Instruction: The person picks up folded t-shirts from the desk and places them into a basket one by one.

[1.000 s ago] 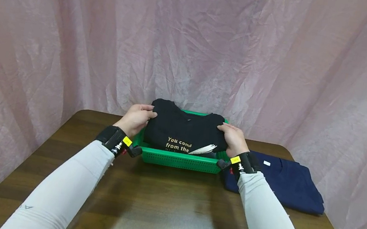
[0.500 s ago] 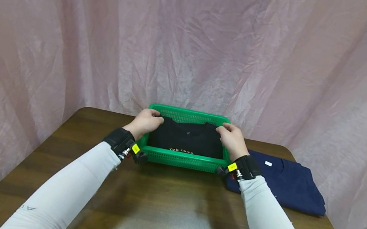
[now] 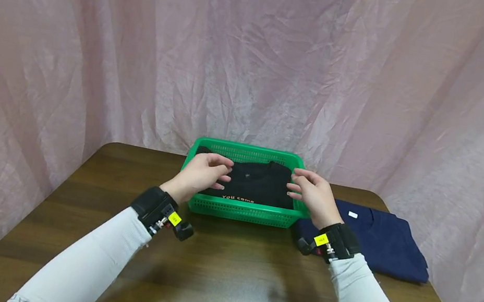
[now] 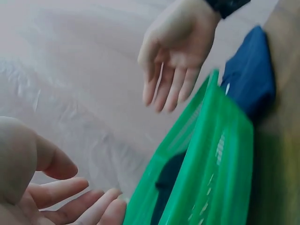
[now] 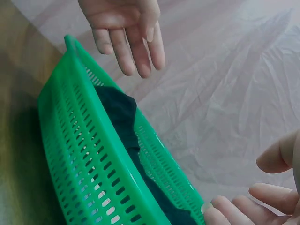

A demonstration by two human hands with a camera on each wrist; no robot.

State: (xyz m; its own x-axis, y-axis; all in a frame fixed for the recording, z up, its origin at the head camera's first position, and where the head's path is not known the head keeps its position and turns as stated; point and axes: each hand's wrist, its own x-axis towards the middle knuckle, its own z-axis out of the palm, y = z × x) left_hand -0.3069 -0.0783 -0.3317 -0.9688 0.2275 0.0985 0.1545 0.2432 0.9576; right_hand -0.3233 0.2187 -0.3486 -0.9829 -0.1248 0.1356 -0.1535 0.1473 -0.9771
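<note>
A black T-shirt [image 3: 260, 184] with a line of pale lettering lies folded inside a green plastic basket [image 3: 242, 211]. Over the basket's left side is my left hand [image 3: 200, 173], fingers loosely bent and holding nothing. My right hand [image 3: 314, 195] hovers at the right rim, its fingers apart and also without anything in them. Both wrist views show the hands above the rim, thumbs away from the fingers. In the right wrist view the dark shirt [image 5: 119, 110] sits below the basket's top edge. The shirt's lower part is hidden by the front wall.
A folded navy garment [image 3: 379, 241] with a small white label lies on the wooden table [image 3: 222, 274], right of the basket and partly behind the right wrist. A pink curtain [image 3: 266, 60] hangs behind the table's far edge.
The black shirt has gone down from above the basket into it. Both hands have let go of its shoulders, their fingers have spread, and they have drawn back slightly toward me.
</note>
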